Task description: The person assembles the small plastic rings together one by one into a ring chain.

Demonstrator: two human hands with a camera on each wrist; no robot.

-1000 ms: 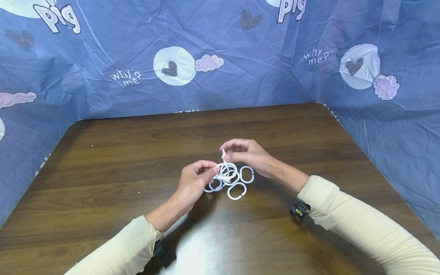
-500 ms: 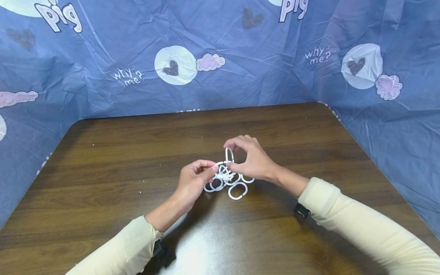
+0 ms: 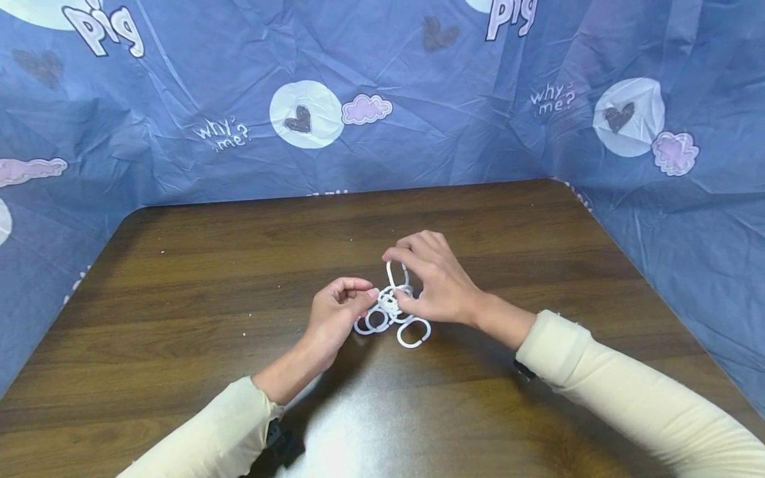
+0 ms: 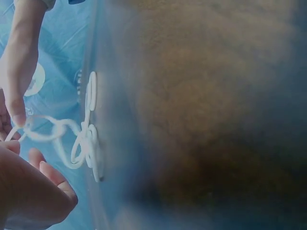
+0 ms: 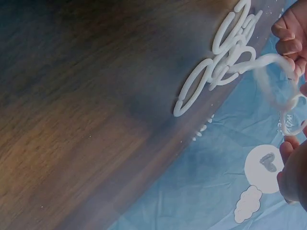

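Several white plastic C-shaped shower curtain rings (image 3: 376,330) lie heaped and partly linked at the middle of the table. My left hand (image 3: 335,315) pinches a ring at the heap's left side between thumb and fingertips; its grip is partly hidden. Above the heap, my right hand (image 3: 442,282) holds another ring (image 3: 388,273) upright between thumb and fingers. In the right wrist view, the raised rings (image 5: 273,57) hang together, joined to the pile. One ring (image 3: 414,346) with a visible gap lies flat at the near side of the heap.
The brown wooden table (image 3: 239,245) reaches out on all sides of the hands. A blue printed cloth (image 3: 418,159) hangs behind it and at both sides. Small white specks dot the tabletop.
My right hand has turned, its fingers spreading around the ring, and shifted slightly lower over the pile, covering the ring at the right. The left hand has hardly moved.
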